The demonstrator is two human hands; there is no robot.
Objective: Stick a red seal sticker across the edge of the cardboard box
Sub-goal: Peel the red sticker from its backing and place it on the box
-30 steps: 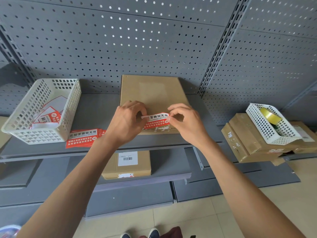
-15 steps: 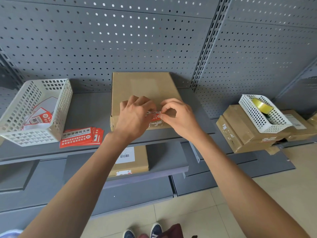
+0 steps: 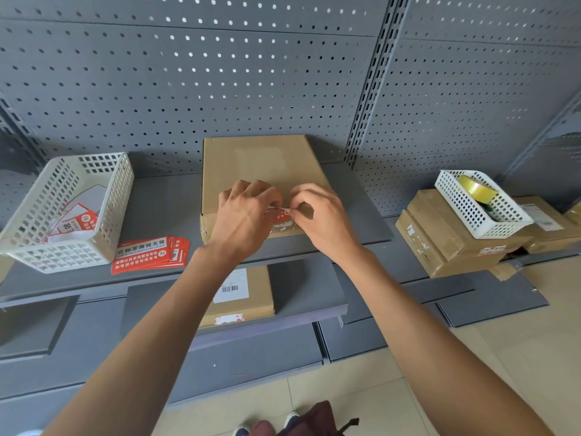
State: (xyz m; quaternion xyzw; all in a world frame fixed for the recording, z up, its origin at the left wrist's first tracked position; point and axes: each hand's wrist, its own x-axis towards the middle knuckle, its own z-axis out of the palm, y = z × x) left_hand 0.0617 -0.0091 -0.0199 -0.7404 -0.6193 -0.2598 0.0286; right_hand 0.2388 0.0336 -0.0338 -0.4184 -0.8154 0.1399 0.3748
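Starting at left: a white basket [image 3: 67,212] of stickers, a fanned red sticker stack [image 3: 149,254] just beside it on the shelf [image 3: 163,202].
Left hand [image 3: 243,215]: knuckles up, fingers curled, pinching the sticker's left end.
Sticker [image 3: 280,217]: red, over the box's near edge, between both hands.
Right hand [image 3: 323,217]: thumb and forefinger nipped on the right end.
Box [image 3: 261,162]: flat cardboard, mid-shelf.
Far right: tape roll [image 3: 477,188] in a small basket [image 3: 481,212].
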